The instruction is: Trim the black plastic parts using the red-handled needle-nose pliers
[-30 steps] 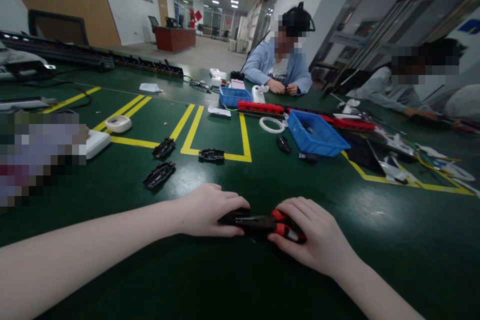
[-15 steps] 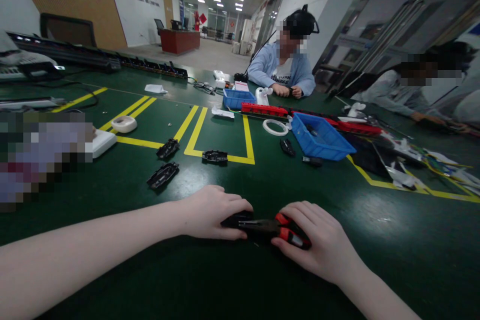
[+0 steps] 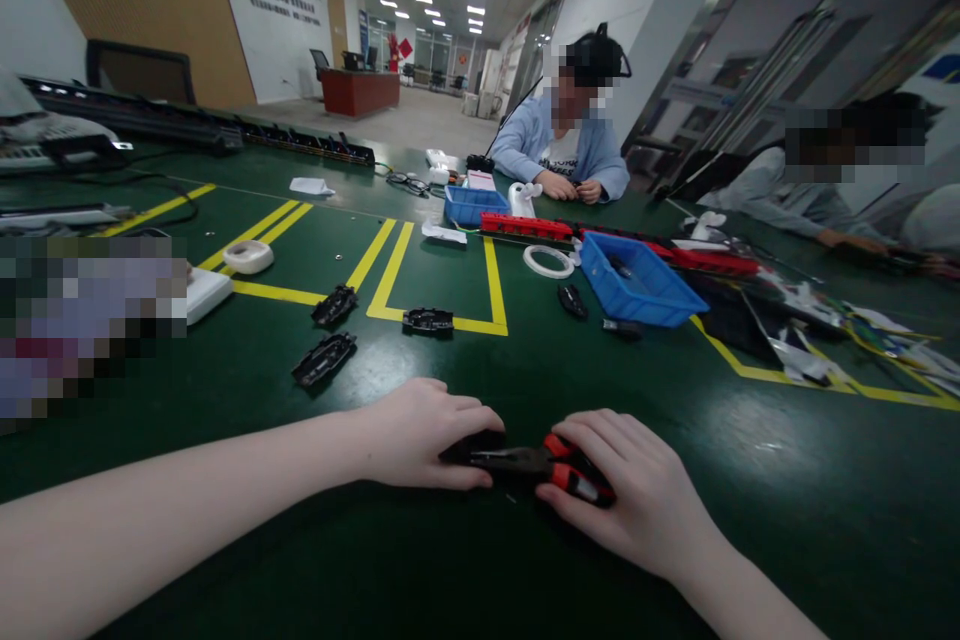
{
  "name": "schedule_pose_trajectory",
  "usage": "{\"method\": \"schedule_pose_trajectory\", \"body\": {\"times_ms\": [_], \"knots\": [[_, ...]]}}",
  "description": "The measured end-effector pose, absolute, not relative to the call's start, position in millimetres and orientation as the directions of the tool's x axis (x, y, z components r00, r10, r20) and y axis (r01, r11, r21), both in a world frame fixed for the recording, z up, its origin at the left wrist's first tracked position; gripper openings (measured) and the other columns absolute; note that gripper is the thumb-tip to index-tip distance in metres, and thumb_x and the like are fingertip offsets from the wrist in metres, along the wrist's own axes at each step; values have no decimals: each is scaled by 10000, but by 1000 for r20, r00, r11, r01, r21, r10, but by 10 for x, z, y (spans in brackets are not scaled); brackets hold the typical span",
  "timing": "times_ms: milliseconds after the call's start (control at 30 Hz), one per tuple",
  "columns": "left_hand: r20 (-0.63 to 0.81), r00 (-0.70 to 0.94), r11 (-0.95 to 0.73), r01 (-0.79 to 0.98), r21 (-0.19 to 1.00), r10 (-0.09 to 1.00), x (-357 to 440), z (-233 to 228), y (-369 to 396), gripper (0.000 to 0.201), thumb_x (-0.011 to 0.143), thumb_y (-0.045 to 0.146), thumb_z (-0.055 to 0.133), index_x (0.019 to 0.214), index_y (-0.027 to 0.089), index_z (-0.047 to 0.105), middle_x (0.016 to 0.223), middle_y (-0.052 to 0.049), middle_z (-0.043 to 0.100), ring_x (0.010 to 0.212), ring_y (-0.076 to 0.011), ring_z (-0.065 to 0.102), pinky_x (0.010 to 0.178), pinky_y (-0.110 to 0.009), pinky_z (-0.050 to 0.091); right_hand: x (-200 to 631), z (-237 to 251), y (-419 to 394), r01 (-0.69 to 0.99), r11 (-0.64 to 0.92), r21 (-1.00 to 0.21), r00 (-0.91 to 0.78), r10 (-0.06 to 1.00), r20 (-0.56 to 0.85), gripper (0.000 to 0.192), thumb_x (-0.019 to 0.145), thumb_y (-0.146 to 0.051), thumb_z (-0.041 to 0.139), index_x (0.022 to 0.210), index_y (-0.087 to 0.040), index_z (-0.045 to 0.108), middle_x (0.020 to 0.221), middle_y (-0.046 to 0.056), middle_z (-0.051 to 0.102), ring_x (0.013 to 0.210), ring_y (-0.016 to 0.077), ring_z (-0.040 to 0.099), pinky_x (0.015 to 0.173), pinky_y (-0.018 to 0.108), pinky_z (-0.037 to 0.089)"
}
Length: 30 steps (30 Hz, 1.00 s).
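Observation:
My left hand (image 3: 424,432) rests on the green table (image 3: 480,580) and covers a small black plastic part (image 3: 472,445), fingers closed over it. My right hand (image 3: 634,495) grips the red-and-black handles of a pair of pliers (image 3: 551,465). The dark jaws of the pliers point left and reach the black part under my left hand. Both hands sit close together near the table's front edge.
Three loose black plastic parts (image 3: 324,358) lie ahead on the left by yellow floor-tape lines (image 3: 442,323). A blue bin (image 3: 637,280), a white tape ring (image 3: 547,262) and a red strip (image 3: 525,223) stand farther back. Two other people sit at the far side.
My hands have stayed together on the part and pliers. The view has tilted up slightly, so hands and table objects sit a little lower in the frame.

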<state>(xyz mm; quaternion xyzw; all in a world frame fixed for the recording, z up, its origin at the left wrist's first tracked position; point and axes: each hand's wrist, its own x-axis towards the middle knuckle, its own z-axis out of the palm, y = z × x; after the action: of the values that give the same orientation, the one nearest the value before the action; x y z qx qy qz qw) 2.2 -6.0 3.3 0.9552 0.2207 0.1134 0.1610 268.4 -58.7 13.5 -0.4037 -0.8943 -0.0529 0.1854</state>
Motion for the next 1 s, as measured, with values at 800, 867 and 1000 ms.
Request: {"method": "schedule_pose_trajectory", "body": {"times_ms": [800, 867, 1000], "knots": [[160, 866, -848, 399, 350, 474, 22, 72, -85, 392, 882, 432, 651, 1191, 214, 551, 1039, -30, 696, 731, -165, 655, 680, -290, 471, 2689, 148, -585, 726, 686, -47, -615, 679, 402, 318, 834, -445, 654, 1010, -180, 643, 919, 95, 711, 786, 200, 659, 652, 326, 524], [154, 867, -846, 400, 352, 474, 18, 71, -83, 387, 887, 430, 646, 1194, 218, 548, 1049, -27, 696, 735, -164, 654, 685, -290, 472, 2681, 144, -585, 728, 683, -55, -612, 684, 397, 316, 828, -434, 666, 1012, -178, 636, 920, 93, 707, 789, 200, 657, 650, 323, 523], [150, 870, -846, 394, 360, 470, 18, 30, -61, 396, 889, 460, 633, 1198, 227, 544, 1062, -23, 694, 727, -163, 650, 676, -290, 469, 2678, 143, -582, 733, 677, -63, -604, 690, 398, 312, 819, -427, 676, 1010, -183, 633, 924, 92, 706, 791, 205, 659, 644, 323, 523]]}}
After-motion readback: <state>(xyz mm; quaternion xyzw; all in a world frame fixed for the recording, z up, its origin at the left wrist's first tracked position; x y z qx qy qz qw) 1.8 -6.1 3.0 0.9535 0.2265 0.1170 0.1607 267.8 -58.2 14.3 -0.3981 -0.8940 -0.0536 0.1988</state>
